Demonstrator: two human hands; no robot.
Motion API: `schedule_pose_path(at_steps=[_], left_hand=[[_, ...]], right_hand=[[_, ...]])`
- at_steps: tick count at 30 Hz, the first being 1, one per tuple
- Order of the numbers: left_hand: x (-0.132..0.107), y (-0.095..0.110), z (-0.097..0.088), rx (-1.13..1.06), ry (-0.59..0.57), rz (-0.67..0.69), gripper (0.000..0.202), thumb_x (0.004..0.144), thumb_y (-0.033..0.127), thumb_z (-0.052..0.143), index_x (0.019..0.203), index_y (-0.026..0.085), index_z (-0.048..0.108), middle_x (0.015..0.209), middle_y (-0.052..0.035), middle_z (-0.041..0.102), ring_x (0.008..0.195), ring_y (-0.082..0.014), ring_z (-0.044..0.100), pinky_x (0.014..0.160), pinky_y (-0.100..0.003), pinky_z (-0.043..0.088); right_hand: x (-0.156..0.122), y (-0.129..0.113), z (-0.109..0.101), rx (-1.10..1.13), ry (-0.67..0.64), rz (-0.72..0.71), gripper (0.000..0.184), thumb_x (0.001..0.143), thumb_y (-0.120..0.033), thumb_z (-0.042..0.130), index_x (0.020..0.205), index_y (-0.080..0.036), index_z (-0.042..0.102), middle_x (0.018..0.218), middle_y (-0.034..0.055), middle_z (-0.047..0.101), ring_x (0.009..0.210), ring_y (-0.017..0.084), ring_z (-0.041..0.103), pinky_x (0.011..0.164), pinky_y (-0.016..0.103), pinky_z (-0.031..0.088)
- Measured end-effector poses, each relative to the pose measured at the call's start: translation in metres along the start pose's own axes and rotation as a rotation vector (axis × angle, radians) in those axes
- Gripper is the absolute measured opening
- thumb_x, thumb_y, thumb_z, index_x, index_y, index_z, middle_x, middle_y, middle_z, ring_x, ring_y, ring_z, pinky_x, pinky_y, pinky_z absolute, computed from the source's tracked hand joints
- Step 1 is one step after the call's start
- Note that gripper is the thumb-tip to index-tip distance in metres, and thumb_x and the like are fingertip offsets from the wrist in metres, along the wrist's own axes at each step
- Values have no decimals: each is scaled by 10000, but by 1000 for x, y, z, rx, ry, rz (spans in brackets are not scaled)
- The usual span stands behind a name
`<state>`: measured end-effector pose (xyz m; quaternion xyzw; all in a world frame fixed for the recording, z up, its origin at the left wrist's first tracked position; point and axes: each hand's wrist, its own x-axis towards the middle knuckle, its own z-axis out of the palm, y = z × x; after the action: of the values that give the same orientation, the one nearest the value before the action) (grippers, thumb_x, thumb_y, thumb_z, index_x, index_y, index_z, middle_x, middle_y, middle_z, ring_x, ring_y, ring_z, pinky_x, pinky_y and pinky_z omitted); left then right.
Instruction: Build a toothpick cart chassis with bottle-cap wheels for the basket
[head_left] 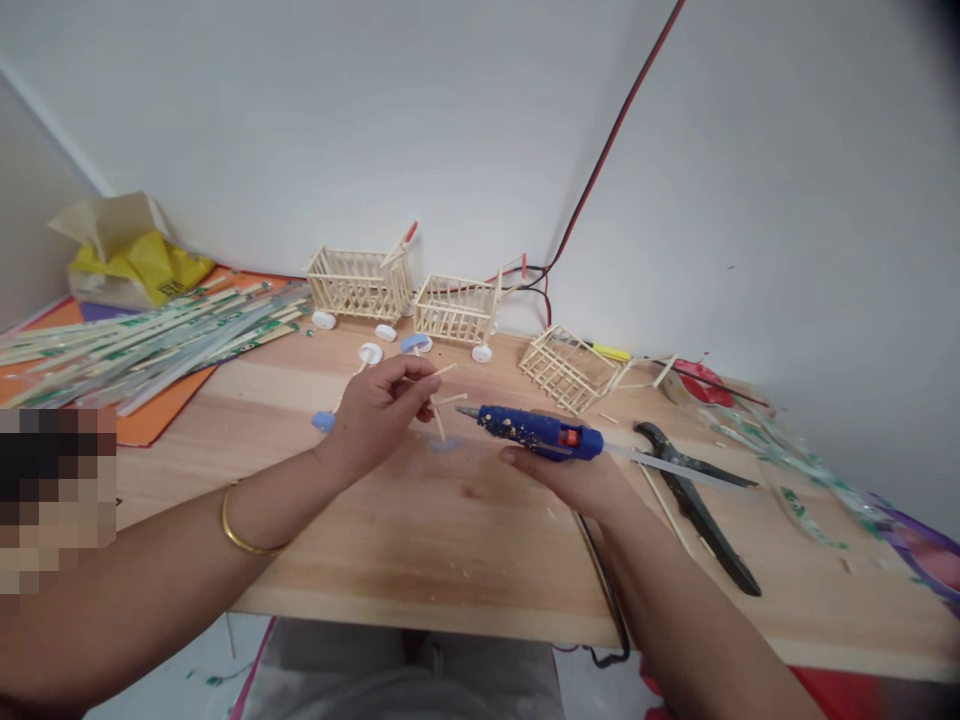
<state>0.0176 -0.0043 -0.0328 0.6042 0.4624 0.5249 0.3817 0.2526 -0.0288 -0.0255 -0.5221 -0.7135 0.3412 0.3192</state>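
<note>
My left hand (390,398) is closed, pinching a small frame of thin wooden sticks (439,424) that point toward the right. My right hand (559,470) is wrapped round a blue hot glue gun (540,432), whose nozzle is close to the stick ends; I cannot tell whether they touch. A translucent glue stick (675,467) juts from the gun's rear. Around my left hand are a white wheel (370,353), a blue disc (324,421) and a white-and-blue wheel (417,343). Another pale blue patch (444,444) shows under the held sticks, partly blurred.
Two miniature stick shopping carts (360,285) (456,310) stand by the wall; a wheelless one (571,370) lies tilted. Black pliers (694,510), red tape (703,383) and plastic wrappers (802,470) are right. Bundled sticks (165,340) lie left. A cord (611,590) crosses the table edge.
</note>
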Motion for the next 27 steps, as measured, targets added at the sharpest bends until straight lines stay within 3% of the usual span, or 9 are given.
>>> schedule_pose_path(at_steps=[3,8,12,27], left_hand=[[1,-2,-1,-33,-3,-9,101,802,271,649,812,172,630,597,37,603,501,-88,604,504,-177,513],[1,-2,0,-95,5,-38,145,792,306,661,815,167,629,596,30,606,493,-98,607,491,-192,528],[1,-1,1,-121,-4,-54,160,784,320,669,805,167,627,591,29,609,489,-99,607,488,-195,532],[1,-4,1,-93,-34,-22,122,793,283,662,806,167,627,590,39,598,488,-92,604,485,-184,523]], right_hand=[[-1,0,-1,-7,-38,-8,258,692,-438,739,781,-199,697,703,9,678,620,155,621,570,251,523],[2,-6,-6,56,36,-4,268,701,-426,729,881,-228,722,879,40,733,772,207,681,717,329,567],[4,-9,-8,51,50,12,271,700,-420,722,893,-230,730,898,44,738,832,231,690,776,370,568],[1,-8,-6,86,27,-50,251,719,-395,732,906,-227,725,865,35,731,737,189,673,688,302,556]])
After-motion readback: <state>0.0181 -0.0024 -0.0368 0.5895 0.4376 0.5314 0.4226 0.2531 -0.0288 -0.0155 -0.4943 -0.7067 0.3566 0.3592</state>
